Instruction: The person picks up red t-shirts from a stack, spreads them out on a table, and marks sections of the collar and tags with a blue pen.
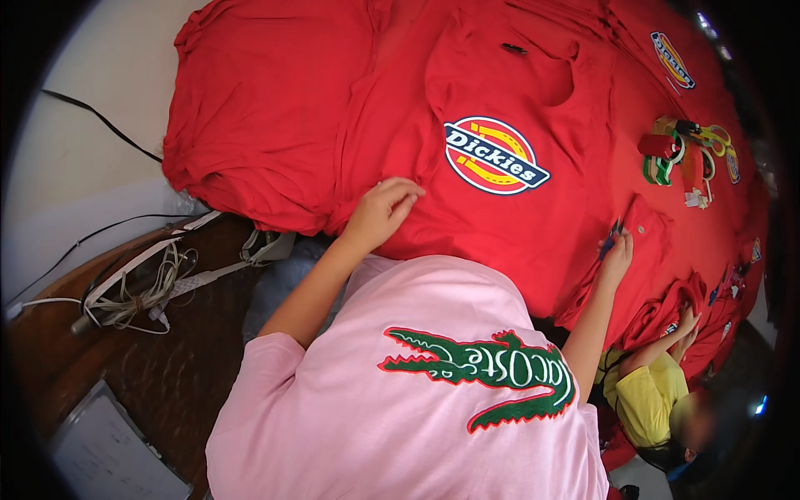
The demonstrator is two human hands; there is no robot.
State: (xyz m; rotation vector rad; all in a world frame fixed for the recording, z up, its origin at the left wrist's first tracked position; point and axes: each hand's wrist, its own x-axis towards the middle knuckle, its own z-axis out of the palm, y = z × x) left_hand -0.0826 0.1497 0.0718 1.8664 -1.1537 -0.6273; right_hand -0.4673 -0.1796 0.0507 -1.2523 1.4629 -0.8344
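Note:
A red T-shirt [508,221] lies spread before me, its neckline toward the far side and a round printed emblem [497,156] on its chest. My left hand [385,215] is over the left part of this shirt, thumb and fingers drawn together in a pinch. Whatever is between those fingertips is too small to make out. At the shirt's right side, my right hand [617,254] grips small dark-blue thread snips [612,238], which the fingers partly cover. Red cloth lies under and beside that hand.
A pile of red garments [267,108] is at the left. Scissors [715,140] and tape rolls [660,171] sit at the right on red cloth. Cables [154,287] hang by the left edge. At the lower right, a person in a yellow top [646,396] handles red cloth.

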